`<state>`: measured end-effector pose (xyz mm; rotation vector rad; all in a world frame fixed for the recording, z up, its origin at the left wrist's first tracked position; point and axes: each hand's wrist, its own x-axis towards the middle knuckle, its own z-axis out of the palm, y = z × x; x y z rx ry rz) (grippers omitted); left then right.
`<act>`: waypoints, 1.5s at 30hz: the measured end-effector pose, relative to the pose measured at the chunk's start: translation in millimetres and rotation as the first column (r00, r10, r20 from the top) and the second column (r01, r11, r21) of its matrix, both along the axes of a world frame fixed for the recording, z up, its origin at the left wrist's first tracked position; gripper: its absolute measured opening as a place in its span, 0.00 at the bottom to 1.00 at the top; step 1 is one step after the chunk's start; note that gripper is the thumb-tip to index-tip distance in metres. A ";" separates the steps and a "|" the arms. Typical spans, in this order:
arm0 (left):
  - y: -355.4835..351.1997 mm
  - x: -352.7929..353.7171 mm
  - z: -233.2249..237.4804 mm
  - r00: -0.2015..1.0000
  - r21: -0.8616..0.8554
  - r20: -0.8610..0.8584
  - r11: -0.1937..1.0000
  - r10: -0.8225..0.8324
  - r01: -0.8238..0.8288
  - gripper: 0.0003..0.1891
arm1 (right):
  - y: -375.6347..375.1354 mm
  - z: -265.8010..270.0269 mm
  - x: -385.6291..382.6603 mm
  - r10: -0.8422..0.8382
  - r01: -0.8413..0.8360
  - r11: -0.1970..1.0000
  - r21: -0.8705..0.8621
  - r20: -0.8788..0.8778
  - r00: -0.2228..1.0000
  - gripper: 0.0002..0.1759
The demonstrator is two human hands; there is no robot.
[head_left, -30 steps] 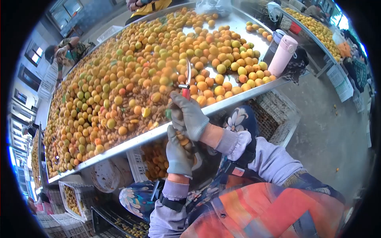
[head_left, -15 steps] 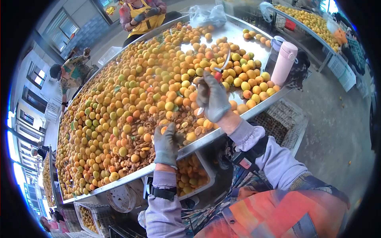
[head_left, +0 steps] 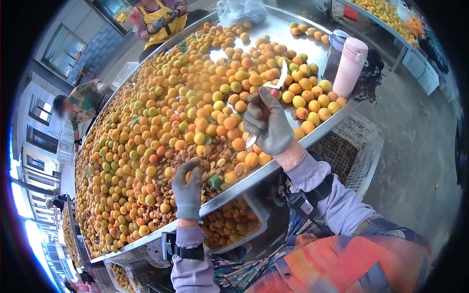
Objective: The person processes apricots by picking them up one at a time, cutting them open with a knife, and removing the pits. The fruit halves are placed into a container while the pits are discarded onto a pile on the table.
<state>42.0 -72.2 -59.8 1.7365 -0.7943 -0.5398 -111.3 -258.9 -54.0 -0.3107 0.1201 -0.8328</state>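
My right hand, in a grey glove, is wrapped around the red handle of a knife. Its curved blade points up and away from me, over the fruit. A small shiny metal piece shows below that fist; I cannot make out whether it belongs to the knife. My gloved left hand is at the near rim, with an orange apricot partly showing between its thumb and curled fingers. Brown pits and scraps lie beside it, near a green piece. Whole apricots spread over the metal table.
A pink bottle and a clear bottle stand at the right rim. A plastic bag lies at the far edge. Crates sit below the table, one with apricots. Co-workers are across the table.
The view has shifted slightly. My left hand has moved left, away from the scraps, and a green piece shows beside it. The knife blade has turned and its flat side shows more.
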 end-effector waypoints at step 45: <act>101.1 -51.7 -1.2 0.415 0.035 -0.892 0.944 0.178 -0.329 0.28 | 4.0 -9.2 1.9 0.072 -0.076 0.994 -0.078 -0.047 0.996 0.15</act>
